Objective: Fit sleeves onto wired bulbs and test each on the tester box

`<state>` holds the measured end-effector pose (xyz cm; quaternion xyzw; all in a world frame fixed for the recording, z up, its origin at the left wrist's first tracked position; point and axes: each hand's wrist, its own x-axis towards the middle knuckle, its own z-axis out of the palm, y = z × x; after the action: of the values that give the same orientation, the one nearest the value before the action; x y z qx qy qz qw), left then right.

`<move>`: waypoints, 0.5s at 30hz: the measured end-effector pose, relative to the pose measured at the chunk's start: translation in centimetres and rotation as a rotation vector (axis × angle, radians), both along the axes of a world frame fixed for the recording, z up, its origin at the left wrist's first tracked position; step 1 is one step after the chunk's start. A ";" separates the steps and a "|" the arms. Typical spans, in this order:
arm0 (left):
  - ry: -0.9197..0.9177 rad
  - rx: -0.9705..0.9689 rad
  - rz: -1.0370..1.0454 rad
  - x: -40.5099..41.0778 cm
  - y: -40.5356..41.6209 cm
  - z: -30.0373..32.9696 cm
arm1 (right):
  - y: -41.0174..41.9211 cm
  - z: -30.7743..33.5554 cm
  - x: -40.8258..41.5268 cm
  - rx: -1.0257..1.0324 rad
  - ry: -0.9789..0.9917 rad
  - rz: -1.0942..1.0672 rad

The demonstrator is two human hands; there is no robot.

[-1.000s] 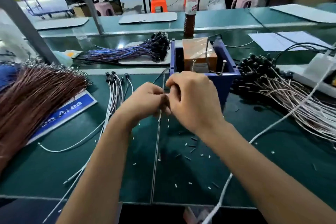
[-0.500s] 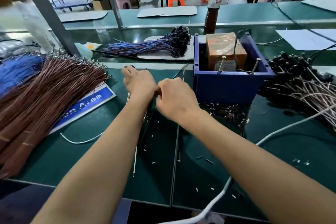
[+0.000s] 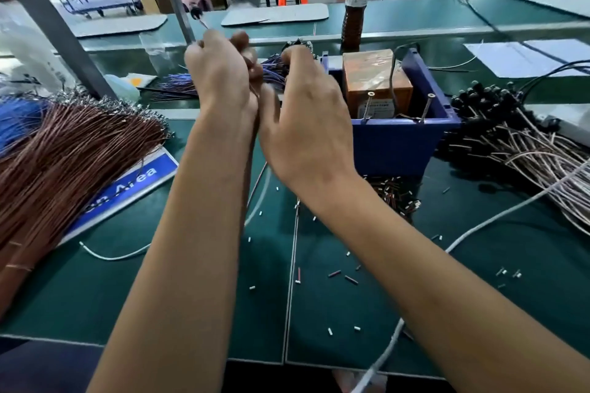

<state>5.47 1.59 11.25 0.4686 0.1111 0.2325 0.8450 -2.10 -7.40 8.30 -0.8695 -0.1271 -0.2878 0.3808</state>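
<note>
My left hand (image 3: 220, 73) is raised above the table and grips a wired bulb (image 3: 195, 13). Its black bulb sticks up past my knuckles and its thin wire (image 3: 253, 182) hangs down between my wrists. My right hand (image 3: 306, 118) is close beside the left, fingers curled and thumb against that wire just under the left hand. What its fingertips pinch is hidden. The blue tester box (image 3: 399, 143) stands right of my hands, with an orange block (image 3: 373, 73) and two upright screws (image 3: 370, 102) inside. Small sleeves (image 3: 396, 195) lie heaped at its front.
A thick bundle of brown wires (image 3: 64, 163) fills the left, over a blue sign (image 3: 127, 188). Black-tipped bulbs on wires (image 3: 510, 137) are piled on the right. A blue-purple wire bundle (image 3: 178, 83) and a bottle (image 3: 354, 3) stand behind. A white cable (image 3: 479, 226) crosses the mat among scattered sleeve bits.
My left hand reached down to the loose wires on the mat, then rose with one wired bulb. My right hand moved up alongside it.
</note>
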 end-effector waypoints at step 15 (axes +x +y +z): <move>-0.238 -0.444 -0.370 -3.6 -3.3 -0.8 | -9.1 2.9 1.8 0.122 0.203 0.262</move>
<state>1.83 -1.68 10.45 0.2544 -0.0278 0.0982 0.9617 -0.27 -16.55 11.24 -0.8453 -0.1824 -0.1538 0.4781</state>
